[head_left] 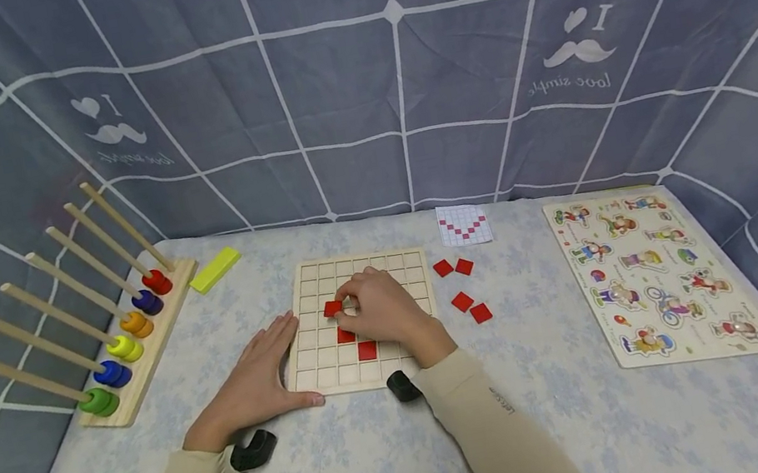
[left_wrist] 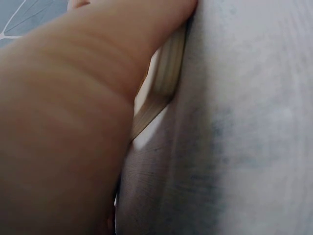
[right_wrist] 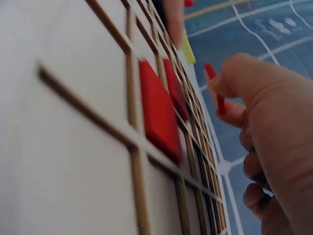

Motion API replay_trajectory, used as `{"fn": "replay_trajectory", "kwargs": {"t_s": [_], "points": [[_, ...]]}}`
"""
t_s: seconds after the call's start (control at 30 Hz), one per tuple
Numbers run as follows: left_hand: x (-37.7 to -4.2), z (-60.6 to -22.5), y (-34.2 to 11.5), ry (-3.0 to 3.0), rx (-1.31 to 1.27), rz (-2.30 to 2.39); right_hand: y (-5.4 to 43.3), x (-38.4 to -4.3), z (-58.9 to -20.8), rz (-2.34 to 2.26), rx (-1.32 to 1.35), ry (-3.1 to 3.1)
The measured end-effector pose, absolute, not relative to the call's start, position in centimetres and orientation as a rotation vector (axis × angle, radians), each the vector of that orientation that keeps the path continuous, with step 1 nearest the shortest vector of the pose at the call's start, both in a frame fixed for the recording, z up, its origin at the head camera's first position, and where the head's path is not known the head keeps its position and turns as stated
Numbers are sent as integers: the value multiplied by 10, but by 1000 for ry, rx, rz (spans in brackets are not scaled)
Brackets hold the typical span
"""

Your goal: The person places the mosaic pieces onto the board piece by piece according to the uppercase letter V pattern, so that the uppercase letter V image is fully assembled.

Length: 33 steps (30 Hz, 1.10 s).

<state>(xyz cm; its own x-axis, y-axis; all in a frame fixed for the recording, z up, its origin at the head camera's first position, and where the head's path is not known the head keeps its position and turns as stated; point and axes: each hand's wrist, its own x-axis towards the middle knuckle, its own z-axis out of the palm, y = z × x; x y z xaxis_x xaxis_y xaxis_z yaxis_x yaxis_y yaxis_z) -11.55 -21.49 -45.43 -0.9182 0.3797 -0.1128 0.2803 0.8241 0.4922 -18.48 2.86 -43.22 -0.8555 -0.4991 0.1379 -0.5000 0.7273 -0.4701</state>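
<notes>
A pale wooden grid board lies on the table. My right hand is over it and pinches a small red square tile between thumb and fingertip. In the right wrist view that held tile appears edge-on, raised off the grid. Two more red tiles, a nearer one and a farther one, sit diagonally in the board's cells. Along the board's left side rests my left hand, fingers extended, thumb by the front edge. The left wrist view shows mostly this hand beside the board's edge.
Several loose red tiles lie right of the board, below a printed pattern card. A wooden peg rack with coloured rings and a yellow-green block stand left. A picture puzzle board lies far right.
</notes>
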Motion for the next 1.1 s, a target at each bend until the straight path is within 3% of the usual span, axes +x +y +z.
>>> {"fn": "replay_trajectory", "kwargs": {"t_s": [0.5, 1.1], "points": [[-114, -453, -214, 2806, 512, 712, 9, -184, -434, 519, 896, -2980], [-113, -455, -213, 2811, 512, 727, 5, -186, -430, 574, 823, -3082]]}}
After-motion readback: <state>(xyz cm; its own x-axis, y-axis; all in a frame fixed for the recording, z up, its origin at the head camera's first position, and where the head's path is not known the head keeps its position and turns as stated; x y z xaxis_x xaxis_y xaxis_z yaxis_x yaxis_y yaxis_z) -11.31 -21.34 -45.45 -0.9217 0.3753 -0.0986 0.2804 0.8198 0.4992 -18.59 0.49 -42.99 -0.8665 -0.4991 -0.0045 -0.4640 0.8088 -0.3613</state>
